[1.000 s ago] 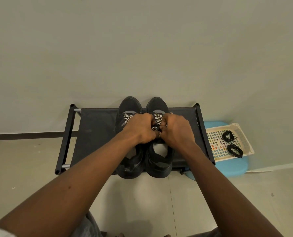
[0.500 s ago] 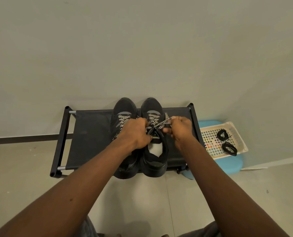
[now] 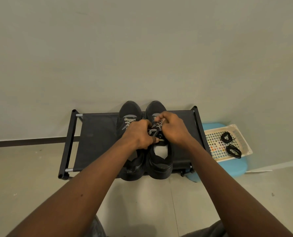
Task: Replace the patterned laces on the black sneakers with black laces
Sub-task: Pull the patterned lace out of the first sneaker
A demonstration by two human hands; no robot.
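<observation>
Head view: a pair of black low-top fabric sneakers (image 3: 161,161) stands side by side on a black fabric-topped shoe rack with a tube frame (image 3: 98,134), toes toward the pale wall (image 3: 142,48), heels over the rack's near edge. Grey curved marks sit near both toes. Flat black-and-white chevron-patterned laces (image 3: 155,128) cross the right-hand shoe, and the same pattern shows on the left-hand shoe just past the knuckles.

The left hand (image 3: 139,135) lies over the gap between the shoes, fingers curled, with the patterned lace running in under the thumb. The right hand (image 3: 174,129) is above the right-hand shoe, thumb and bent fingers pinching the lace near the upper crossings.

A small pale tab at the tongue is too small to read.

To the right, two coiled thin black laces (image 3: 226,137) lie in a cream plastic lattice basket (image 3: 245,142) on a light blue plastic stool (image 3: 234,168), well apart from the shoes
</observation>
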